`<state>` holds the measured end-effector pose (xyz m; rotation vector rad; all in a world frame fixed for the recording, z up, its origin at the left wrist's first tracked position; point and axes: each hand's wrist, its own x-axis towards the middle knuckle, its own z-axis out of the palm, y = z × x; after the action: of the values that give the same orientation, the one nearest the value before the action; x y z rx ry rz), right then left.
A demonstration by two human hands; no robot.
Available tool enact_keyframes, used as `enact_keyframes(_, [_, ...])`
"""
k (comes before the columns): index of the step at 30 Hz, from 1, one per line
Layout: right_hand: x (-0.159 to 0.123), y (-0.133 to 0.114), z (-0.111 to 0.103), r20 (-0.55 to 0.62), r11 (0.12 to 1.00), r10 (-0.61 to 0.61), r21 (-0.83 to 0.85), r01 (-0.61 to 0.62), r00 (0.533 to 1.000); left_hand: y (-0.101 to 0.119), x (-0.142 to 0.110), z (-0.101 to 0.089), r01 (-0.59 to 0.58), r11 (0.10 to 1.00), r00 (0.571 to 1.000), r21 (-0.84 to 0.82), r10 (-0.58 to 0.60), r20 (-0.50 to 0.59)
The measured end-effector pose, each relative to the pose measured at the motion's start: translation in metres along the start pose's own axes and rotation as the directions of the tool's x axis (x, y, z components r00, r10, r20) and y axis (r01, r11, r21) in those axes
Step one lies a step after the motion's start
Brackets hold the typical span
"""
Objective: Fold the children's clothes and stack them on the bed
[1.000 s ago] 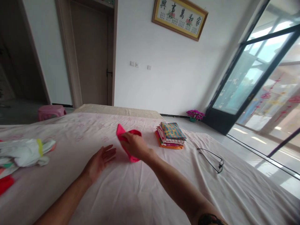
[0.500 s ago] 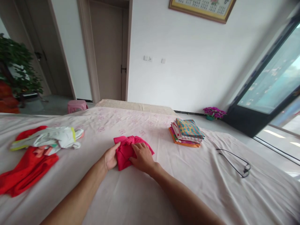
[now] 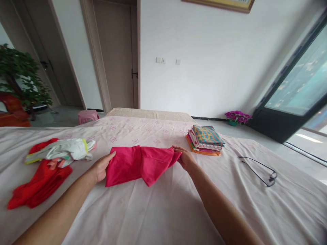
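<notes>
A bright pink piece of clothing (image 3: 127, 165), partly folded, stretches between my two hands over the bed; its exact kind does not show. My left hand (image 3: 100, 166) grips its left edge, thumb on top and fingers hidden beneath. At the opposite end, my right hand (image 3: 185, 158) pinches the gathered right corner. A flap of the cloth hangs to a point right of the middle. Beyond my right hand stands a stack of folded clothes (image 3: 206, 140), topped by a blue and yellow patterned one.
Loose red clothing (image 3: 42, 185) and a crumpled white garment (image 3: 67, 149) lie on the left of the pale bedsheet (image 3: 138, 217). Black-framed glasses (image 3: 263, 172) rest on the right. Past the bed are a pink stool (image 3: 88, 116) and purple flowers (image 3: 237, 117).
The pink clothing has gone from a small bunched bundle to a wide, flatter strip. My hands have moved apart, left hand leftward, right hand rightward. The view has shifted slightly.
</notes>
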<state>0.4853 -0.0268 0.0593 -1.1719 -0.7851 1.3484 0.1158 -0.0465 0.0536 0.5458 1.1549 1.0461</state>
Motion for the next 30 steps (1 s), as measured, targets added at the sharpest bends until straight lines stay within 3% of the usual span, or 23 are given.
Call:
enact_keyframes(3, [-0.002, 0.003, -0.012, -0.048, 0.988, 0.148, -0.039, -0.15, 0.988, -0.001, -0.003, -0.017, 0.025, 0.998, 1.0, 0.056, -0.025, -0.002])
enact_keyframes(5, [-0.011, 0.007, -0.01, -0.005, 0.976, 0.087, -0.201, -0.086, 0.996, -0.006, -0.004, -0.019, -0.083, 0.986, 0.995, 0.147, 0.075, 0.058])
enact_keyframes(6, [-0.019, 0.008, -0.007, 0.048, 0.939, 0.007, -0.343, 0.01, 0.999, -0.008, -0.003, -0.018, -0.147, 0.969, 0.988, 0.198, 0.134, 0.076])
enact_keyframes(7, [-0.027, 0.01, -0.004, 0.13, 0.853, -0.09, -0.501, 0.143, 0.987, -0.011, -0.002, -0.017, -0.202, 0.948, 0.979, 0.247, 0.188, 0.078])
enact_keyframes(10, [-0.05, 0.014, 0.007, 0.451, 0.378, -0.241, -0.772, 0.511, 0.859, -0.012, 0.002, -0.015, -0.31, 0.861, 0.943, 0.404, 0.332, 0.015])
enact_keyframes(11, [-0.054, 0.015, 0.01, 0.52, 0.251, -0.231, -0.785, 0.567, 0.822, -0.009, 0.003, -0.016, -0.327, 0.81, 0.922, 0.486, 0.386, -0.024])
enact_keyframes(13, [-0.054, 0.017, 0.012, 0.557, 0.129, -0.213, -0.799, 0.588, 0.803, -0.002, 0.002, -0.018, -0.327, 0.687, 0.864, 0.649, 0.496, -0.089])
enact_keyframes(15, [-0.045, 0.017, 0.011, 0.48, 0.141, -0.247, -0.842, 0.522, 0.842, 0.005, -0.005, -0.015, -0.316, 0.483, 0.755, 0.817, 0.649, -0.092])
enact_keyframes(16, [-0.039, 0.016, 0.01, 0.413, 0.178, -0.273, -0.866, 0.467, 0.869, 0.006, -0.01, -0.011, -0.313, 0.364, 0.702, 0.877, 0.71, -0.044])
enact_keyframes(18, [-0.029, 0.013, 0.008, 0.296, 0.287, -0.278, -0.882, 0.373, 0.914, 0.001, -0.021, 0.005, -0.319, 0.13, 0.655, 0.939, 0.746, 0.12])
enact_keyframes(20, [-0.027, 0.009, 0.007, 0.345, 0.358, -0.209, -0.844, 0.4, 0.915, -0.012, -0.03, 0.027, -0.362, -0.001, 0.691, 0.932, 0.67, 0.27])
enact_keyframes(21, [-0.03, 0.007, 0.008, 0.428, 0.353, -0.171, -0.814, 0.461, 0.887, -0.019, -0.033, 0.038, -0.381, -0.038, 0.712, 0.924, 0.626, 0.319])
enact_keyframes(24, [-0.044, 0.008, 0.013, 0.611, 0.193, -0.145, -0.754, 0.628, 0.778, -0.039, -0.032, 0.062, -0.348, -0.146, 0.748, 0.926, 0.552, 0.368])
enact_keyframes(27, [-0.047, 0.016, 0.018, 0.582, 0.084, -0.227, -0.787, 0.612, 0.781, -0.041, -0.019, 0.064, -0.324, -0.098, 0.784, 0.941, 0.529, 0.325])
enact_keyframes(29, [-0.039, 0.021, 0.018, 0.54, 0.124, -0.27, -0.802, 0.585, 0.797, -0.031, -0.01, 0.052, -0.379, 0.087, 0.811, 0.921, 0.511, 0.285])
enact_keyframes(30, [-0.032, 0.022, 0.017, 0.509, 0.168, -0.285, -0.808, 0.565, 0.812, -0.023, -0.006, 0.043, -0.411, 0.236, 0.828, 0.881, 0.501, 0.252])
